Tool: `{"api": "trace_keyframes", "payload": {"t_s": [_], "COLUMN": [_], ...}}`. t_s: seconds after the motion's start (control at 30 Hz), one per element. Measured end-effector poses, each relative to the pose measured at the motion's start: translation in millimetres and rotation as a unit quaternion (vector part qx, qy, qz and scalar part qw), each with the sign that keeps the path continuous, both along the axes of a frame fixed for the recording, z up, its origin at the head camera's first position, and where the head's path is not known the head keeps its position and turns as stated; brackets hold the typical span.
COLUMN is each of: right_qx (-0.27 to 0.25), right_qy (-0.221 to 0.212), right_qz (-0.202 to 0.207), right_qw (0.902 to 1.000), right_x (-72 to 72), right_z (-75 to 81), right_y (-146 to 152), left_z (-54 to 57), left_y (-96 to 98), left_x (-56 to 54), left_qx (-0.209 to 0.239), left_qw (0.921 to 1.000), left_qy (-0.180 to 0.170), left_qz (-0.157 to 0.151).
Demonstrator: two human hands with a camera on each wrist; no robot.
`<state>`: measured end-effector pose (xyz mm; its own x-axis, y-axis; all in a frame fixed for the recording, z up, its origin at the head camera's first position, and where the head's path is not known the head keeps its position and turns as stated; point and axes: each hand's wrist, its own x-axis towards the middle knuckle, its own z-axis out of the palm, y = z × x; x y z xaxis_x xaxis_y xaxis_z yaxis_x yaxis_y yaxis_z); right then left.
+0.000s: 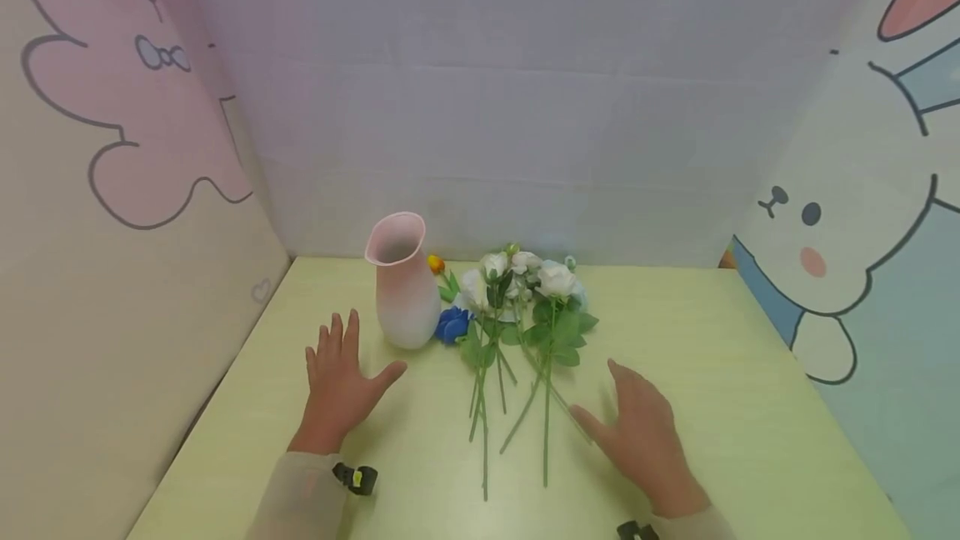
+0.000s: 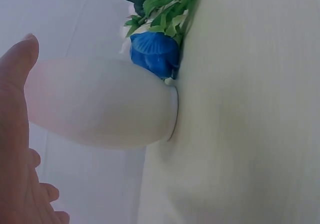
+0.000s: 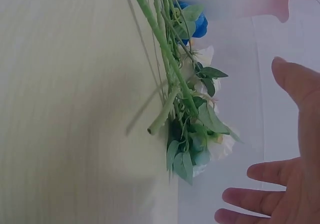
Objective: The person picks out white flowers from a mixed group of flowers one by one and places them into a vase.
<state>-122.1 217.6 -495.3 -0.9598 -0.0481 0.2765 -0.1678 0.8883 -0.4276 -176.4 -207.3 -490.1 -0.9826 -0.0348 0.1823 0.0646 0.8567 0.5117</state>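
Observation:
A pink-to-white vase (image 1: 407, 302) with a flared rim stands upright at the back left of the table. My left hand (image 1: 339, 386) hovers just in front of it, fingers spread and holding nothing. In the left wrist view, the vase (image 2: 105, 104) is beyond the thumb, apart from it. Right of the vase lie a blue rose (image 1: 453, 325), an orange flower (image 1: 437, 264) and several white roses (image 1: 557, 280) on long green stems. My right hand (image 1: 641, 432) is beside the stem ends, fingers extended and nothing held. The right wrist view shows stems (image 3: 162, 39) apart from the fingers.
The pale yellow table (image 1: 750, 407) extends on both sides of the flowers. A plain light curtain (image 1: 510, 123) closes off the back. Panels with a pink cartoon figure (image 1: 142, 132) and a white rabbit (image 1: 832, 248) flank the left and right. Each wrist wears a dark strap.

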Motion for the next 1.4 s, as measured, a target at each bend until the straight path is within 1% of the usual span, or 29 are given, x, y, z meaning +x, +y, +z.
{"api": "trace_keyframes", "payload": {"t_s": [0.13, 0.23, 0.3, 0.4, 0.47, 0.57, 0.63, 0.67, 0.83, 0.93, 1.07, 1.17, 1.27, 1.4], "right_qx": [-0.020, -0.025, -0.031, -0.040, -0.041, -0.037, -0.034, -0.032, -0.042, -0.054, -0.080, -0.115, -0.159, -0.222], "right_qy": [-0.030, -0.049, -0.061, -0.080, -0.095, -0.113, -0.122, -0.126, -0.149, -0.158, -0.152, -0.146, -0.137, -0.133], "right_qz": [0.004, 0.011, 0.015, 0.020, 0.019, 0.010, 0.001, -0.004, -0.017, -0.027, -0.052, -0.062, -0.065, -0.081], "right_qw": [0.9993, 0.9984, 0.9976, 0.9958, 0.9944, 0.9928, 0.9920, 0.9915, 0.9878, 0.9855, 0.9838, 0.9807, 0.9756, 0.9626], "right_x": [-8.3, -14.4, -18.3, -23.1, -26.0, -30.3, -32.8, -33.7, -37.4, -38.7, -42.2, -48.9, -58.8, -72.5], "right_z": [4.1, 5.4, 5.5, 5.5, 4.6, 2.7, 1.5, 1.0, 1.3, 2.6, 8.2, 13.2, 14.7, 10.1], "right_y": [-10, -17, -21, -25, -27, -30, -31, -31, -32, -29, -21, -16, -13, -10], "left_z": [10.3, 16.7, 21.3, 23.6, 23.8, 22.3, 21.8, 21.5, 17.4, 13.1, 9.7, 9.5, 9.6, 10.1], "left_y": [1.5, 3.4, 6.4, 13.3, 18.7, 25.7, 28.8, 30.2, 33.4, 35.5, 39.4, 40.7, 39.8, 38.5], "left_x": [-18.7, -32.9, -41.4, -53.4, -61.3, -73.1, -79.7, -82.1, -88.6, -90.3, -90.6, -90.0, -89.4, -89.0], "left_qx": [0.016, 0.032, 0.055, 0.108, 0.158, 0.227, 0.262, 0.275, 0.310, 0.321, 0.333, 0.335, 0.329, 0.329], "left_qw": [0.9998, 0.9991, 0.9979, 0.9933, 0.9857, 0.9701, 0.9601, 0.9566, 0.9471, 0.9449, 0.9416, 0.9412, 0.9432, 0.9436], "left_qy": [0.013, 0.027, 0.031, 0.036, 0.048, 0.070, 0.079, 0.080, 0.071, 0.057, 0.044, 0.045, 0.044, 0.038], "left_qz": [-0.003, -0.008, -0.014, -0.021, -0.032, -0.049, -0.058, -0.057, -0.040, -0.028, -0.022, -0.017, -0.007, 0.000]}}
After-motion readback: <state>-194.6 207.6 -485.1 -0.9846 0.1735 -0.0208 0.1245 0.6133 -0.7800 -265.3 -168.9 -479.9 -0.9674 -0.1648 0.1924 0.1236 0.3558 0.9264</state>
